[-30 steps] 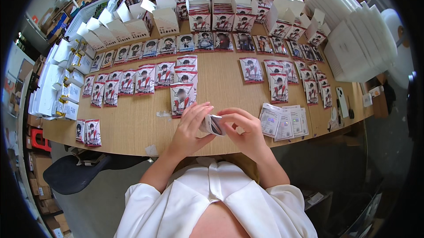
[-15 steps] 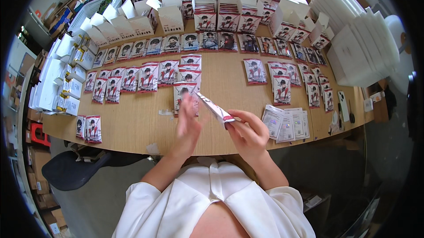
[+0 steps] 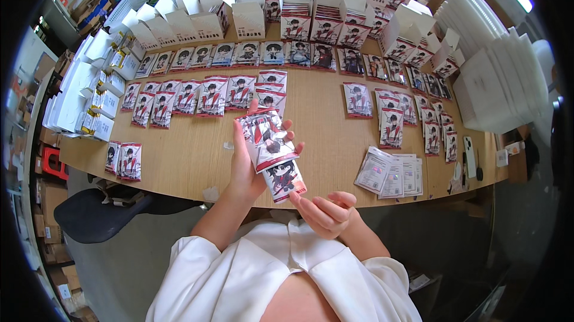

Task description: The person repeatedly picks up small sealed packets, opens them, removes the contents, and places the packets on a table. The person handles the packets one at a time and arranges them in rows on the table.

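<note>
We note the wooden tabletop (image 3: 191, 160) carrying nearly everything: white open-flap cartons (image 3: 206, 20) along its far edge and far-left corner, a stack of flat white sheets (image 3: 502, 83) at the far-right corner, and rows of red-and-white card packets (image 3: 210, 96) laid face up across the middle. A smaller fan of pale, back-side-up packets (image 3: 391, 174) lies near the near edge on the right, with a dark slim device (image 3: 469, 156) just beside it toward the right edge.

The work in hand sits above the near edge, close to our chest: a small fan of card packets (image 3: 270, 142), with one dark-printed packet (image 3: 284, 179) sticking out at the bottom of it.

Judgement on doing this step well: we should keep the fan pinched firmly at its lower end so the sleeves, which look glossy, do not slide, and draw the lowest packet straight out along its length, not sideways, so the others stay squared.

Left hand (image 3: 248, 163): closed on the fan from behind, fingertips (image 3: 289, 126) curling over its right side.

Right hand (image 3: 326, 214): loosely curled, palm up, fingers half open, just below the dark-printed packet; its forefinger tip looks to touch the packet's lower corner, though we cannot tell whether it grips.
</note>
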### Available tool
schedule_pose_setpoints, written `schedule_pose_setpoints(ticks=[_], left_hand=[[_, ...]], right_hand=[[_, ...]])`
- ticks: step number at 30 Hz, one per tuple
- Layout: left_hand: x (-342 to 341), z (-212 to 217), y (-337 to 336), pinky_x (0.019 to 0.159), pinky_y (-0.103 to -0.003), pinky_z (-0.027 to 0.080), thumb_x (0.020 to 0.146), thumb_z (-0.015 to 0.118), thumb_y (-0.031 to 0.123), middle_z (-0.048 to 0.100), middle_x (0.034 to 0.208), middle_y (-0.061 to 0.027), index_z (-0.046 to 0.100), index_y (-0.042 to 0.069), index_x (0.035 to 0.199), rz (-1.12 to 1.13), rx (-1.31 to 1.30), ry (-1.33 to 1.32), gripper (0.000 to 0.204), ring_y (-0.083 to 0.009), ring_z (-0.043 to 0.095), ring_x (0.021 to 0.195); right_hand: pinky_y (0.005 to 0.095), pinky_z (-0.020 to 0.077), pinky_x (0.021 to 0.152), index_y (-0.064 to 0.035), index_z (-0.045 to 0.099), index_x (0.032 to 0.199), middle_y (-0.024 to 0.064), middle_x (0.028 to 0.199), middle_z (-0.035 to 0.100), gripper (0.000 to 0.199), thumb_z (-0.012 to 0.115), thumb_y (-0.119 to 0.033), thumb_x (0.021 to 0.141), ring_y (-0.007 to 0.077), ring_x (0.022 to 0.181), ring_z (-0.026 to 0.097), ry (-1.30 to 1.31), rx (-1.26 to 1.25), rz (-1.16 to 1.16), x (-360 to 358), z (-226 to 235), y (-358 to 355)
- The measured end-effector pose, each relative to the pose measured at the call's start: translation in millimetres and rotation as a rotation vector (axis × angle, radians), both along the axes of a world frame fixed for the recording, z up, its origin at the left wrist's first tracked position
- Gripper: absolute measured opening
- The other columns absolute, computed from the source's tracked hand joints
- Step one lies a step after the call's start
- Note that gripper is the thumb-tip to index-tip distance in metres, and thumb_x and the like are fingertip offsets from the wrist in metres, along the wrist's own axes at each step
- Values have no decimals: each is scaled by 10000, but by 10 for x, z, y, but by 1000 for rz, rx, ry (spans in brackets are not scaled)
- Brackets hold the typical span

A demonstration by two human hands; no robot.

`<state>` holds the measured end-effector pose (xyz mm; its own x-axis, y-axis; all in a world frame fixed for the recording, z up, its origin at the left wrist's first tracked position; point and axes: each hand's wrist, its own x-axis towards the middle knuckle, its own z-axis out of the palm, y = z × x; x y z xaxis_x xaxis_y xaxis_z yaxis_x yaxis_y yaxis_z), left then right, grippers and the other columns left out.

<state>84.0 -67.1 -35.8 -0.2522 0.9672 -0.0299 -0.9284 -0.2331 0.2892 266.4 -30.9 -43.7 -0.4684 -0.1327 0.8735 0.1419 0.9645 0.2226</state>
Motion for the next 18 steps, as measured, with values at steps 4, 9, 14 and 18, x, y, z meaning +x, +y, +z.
schedule_pose_setpoints(ticks=[4,9,14,18], left_hand=[[5,-7,11,922,-526,492,979,291,618,549,1231,-184,323,321,1459,-19,17,-32,564,-291,596,1020],[-2,-38,24,925,-520,496,969,272,644,555,1226,-177,344,320,1450,-61,17,-60,584,-285,600,1035],[-50,-128,7,965,-539,484,928,220,720,558,1266,-181,425,227,1413,-100,-27,-58,721,-302,584,1139],[-40,-142,-91,940,-554,505,971,237,642,577,1223,-183,476,151,1316,-52,-65,99,646,-324,587,1134]], right_hand=[[271,349,709,-149,742,905,-88,1023,624,286,851,-101,644,71,883,513,-10,-4,16,5,40,15],[262,392,726,-116,754,928,-65,1067,655,217,730,-67,718,67,896,550,21,-47,30,-32,45,38],[270,377,695,-131,727,888,-43,1043,649,236,812,-77,674,87,882,559,93,-84,73,-43,-25,57],[300,392,687,-124,714,822,-10,1040,642,217,844,-64,659,144,889,565,22,-153,17,-109,42,65]])
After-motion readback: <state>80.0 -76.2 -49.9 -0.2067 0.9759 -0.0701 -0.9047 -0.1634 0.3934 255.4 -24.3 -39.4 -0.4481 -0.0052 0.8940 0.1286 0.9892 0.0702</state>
